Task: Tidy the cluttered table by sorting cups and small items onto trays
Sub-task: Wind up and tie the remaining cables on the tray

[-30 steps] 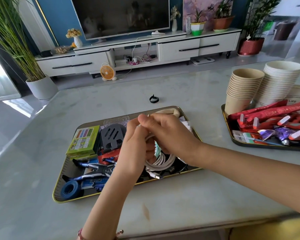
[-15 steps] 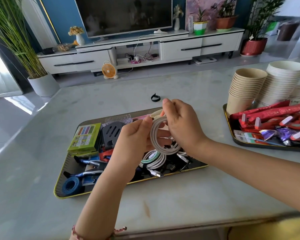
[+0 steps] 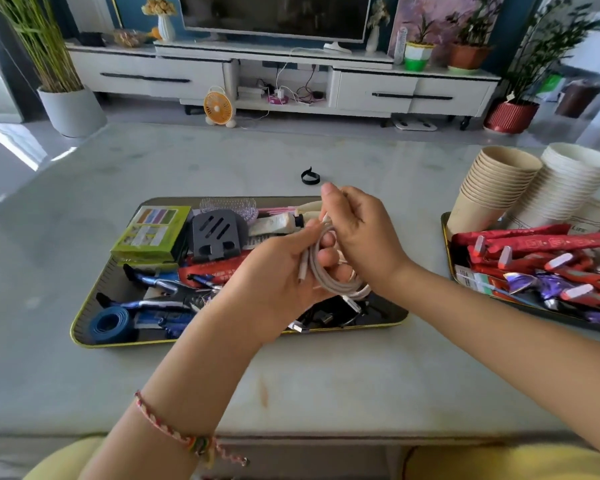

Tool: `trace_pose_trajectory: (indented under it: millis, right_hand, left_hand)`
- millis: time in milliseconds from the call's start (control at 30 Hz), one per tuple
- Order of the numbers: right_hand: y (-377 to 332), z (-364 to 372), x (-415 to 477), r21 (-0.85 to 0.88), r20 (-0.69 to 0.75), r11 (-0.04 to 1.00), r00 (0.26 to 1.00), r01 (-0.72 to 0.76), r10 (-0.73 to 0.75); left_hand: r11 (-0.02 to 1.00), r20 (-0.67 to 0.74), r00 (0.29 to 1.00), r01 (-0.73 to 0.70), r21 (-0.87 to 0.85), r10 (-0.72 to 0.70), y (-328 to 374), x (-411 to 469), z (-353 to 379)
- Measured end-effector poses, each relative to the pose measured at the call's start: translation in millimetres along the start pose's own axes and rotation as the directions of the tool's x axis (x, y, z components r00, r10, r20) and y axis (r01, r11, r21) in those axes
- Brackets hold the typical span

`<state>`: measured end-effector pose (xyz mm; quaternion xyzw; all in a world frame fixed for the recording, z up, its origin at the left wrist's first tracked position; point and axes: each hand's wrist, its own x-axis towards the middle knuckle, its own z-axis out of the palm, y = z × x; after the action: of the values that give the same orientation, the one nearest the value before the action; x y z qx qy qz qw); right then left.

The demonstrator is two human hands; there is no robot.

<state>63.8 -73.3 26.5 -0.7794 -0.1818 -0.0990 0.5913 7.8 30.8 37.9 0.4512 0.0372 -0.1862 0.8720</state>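
Both hands are up over the right half of a dark rectangular tray w/ gold rim (image 3: 84, 320), which sits mid-way along the pale grey marble table (image 3: 291, 382). L hand (image 3: 284, 271) has its fingers curled round a white coiled charging cable (image 3: 329, 284), w/ one plug end hanging down by the palm. R hand (image 3: 357, 237) pinches the same cable at the top of the coil, thumb & forefinger closed on it, other fingers bent. The coil is held in the air above the tray's contents; can't tell if its lowest loop brushes the things beneath.

In the tray: a green cardboard box (image 3: 153, 233) at back left, a dark grey slotted plastic stand (image 3: 217, 237) just beside it, a rolled blue strap (image 3: 110, 323) in the front left corner. More black & white cable ends lie under the hands. A small black looped strap (image 3: 310, 176) lies on the table beyond the tray's far edge, apart from it.

To the right is a 2nd gold-rimmed tray (image 3: 444, 230) w/ red stick sachets (image 3: 534, 242) & purple foil wrappers (image 3: 548, 282). A leaning stack of brown paper cups (image 3: 492, 188) & a stack of white paper cups (image 3: 565, 181) stand at its far end. A braided multicolour bracelet (image 3: 187, 438) is on the L wrist.
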Motion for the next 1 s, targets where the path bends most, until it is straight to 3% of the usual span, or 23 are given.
trace_pose_trajectory:
  millis: [133,267,333,400,500,633,767,900,1000]
  right_hand:
    - [7,8,8,0.006,0.099,0.991,0.986,-0.136,0.134]
    - [13,-3,46,-0.122,0.052,0.96,0.964,-0.251,0.259]
    - [25,-4,75,-0.355,0.028,0.897,0.956,-0.262,0.291]
    - [40,-3,99,-0.646,0.062,0.749,0.967,-0.15,0.247]
    - [58,7,130,-0.776,0.162,0.631,0.964,-0.008,0.211]
    - [87,28,174,-0.821,0.219,0.571,0.928,0.008,0.301]
    - [105,42,196,-0.916,0.217,0.398,0.895,0.049,0.391]
    - [116,49,193,-0.888,0.123,0.458,0.942,-0.035,0.312]
    - [97,47,187,-0.751,0.138,0.658,0.964,-0.046,0.226]
  left_hand:
    - [0.962,-0.089,0.994,-0.083,-0.259,0.062,-2,8,-5]
    - [0.916,-0.15,0.984,-0.148,-0.372,0.098,10,14,-20]
    - [0.879,-0.166,0.978,-0.185,-0.439,0.124,23,17,-32]
    - [0.858,-0.167,0.977,-0.199,-0.473,0.134,31,19,-41]
    - [0.887,-0.146,0.98,-0.187,-0.422,0.138,38,22,-46]
    - [0.951,-0.115,0.983,-0.171,-0.259,0.145,43,23,-47]
    - [0.961,-0.122,0.982,-0.167,-0.223,0.142,49,29,-56]
    - [0.957,-0.148,0.978,-0.18,-0.229,0.148,56,35,-65]
    - [0.961,-0.167,0.972,-0.195,-0.194,0.164,53,32,-66]
